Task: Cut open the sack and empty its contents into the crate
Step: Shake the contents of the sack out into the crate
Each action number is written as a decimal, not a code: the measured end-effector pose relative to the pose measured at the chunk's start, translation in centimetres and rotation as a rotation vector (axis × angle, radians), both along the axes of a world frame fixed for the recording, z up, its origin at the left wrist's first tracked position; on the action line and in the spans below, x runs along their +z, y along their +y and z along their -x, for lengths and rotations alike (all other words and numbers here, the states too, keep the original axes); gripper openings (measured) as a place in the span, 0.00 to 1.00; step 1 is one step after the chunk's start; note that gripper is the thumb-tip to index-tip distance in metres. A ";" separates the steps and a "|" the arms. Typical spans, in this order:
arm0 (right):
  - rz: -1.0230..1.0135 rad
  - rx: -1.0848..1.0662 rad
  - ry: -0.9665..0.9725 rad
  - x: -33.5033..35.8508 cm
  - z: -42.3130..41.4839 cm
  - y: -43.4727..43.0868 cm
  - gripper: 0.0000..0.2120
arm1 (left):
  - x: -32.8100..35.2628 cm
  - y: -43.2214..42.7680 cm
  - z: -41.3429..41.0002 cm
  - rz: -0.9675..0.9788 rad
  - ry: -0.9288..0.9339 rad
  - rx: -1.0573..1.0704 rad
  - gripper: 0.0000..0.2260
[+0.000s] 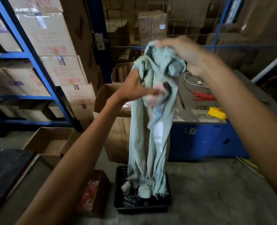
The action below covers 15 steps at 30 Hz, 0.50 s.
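A pale green woven sack (144, 143) hangs limp and upside down over a black plastic crate (165, 203) on the floor. Its frayed open end reaches into the crate. My right hand (188, 54) grips the bunched top of the sack high up. My left hand (139, 90) clutches the sack's side a little lower. Small pale packets and dark items (131, 194) lie in the crate under the sack's mouth. A white label shows on the sack's front.
Blue racking with cardboard boxes (53, 46) fills the left. Open cardboard boxes (50, 142) stand on the floor left of the crate. A blue workbench (199, 140) to the right carries red-handled pliers (202, 96), a yellow tray (217, 112) and a white cable.
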State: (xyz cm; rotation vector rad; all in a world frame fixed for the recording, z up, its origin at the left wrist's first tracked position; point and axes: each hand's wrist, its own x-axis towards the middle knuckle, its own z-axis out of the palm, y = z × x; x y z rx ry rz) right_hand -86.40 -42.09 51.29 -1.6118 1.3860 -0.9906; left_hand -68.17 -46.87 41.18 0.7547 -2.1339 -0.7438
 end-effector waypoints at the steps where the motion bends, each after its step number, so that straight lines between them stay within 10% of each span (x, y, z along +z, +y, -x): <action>1: 0.061 0.052 -0.068 0.6 0.3 0.5 0.12 | 0.5 -0.2 0.5 0.105 0.121 0.121 0.27; 10: 0.163 -0.139 -0.338 -11.5 2.6 5.0 0.44 | 5.9 -1.8 1.2 0.115 0.508 0.425 0.13; 15: 0.141 -0.182 -0.128 -18.9 -2.6 5.1 0.32 | 7.4 2.4 3.5 -0.087 0.455 0.131 0.17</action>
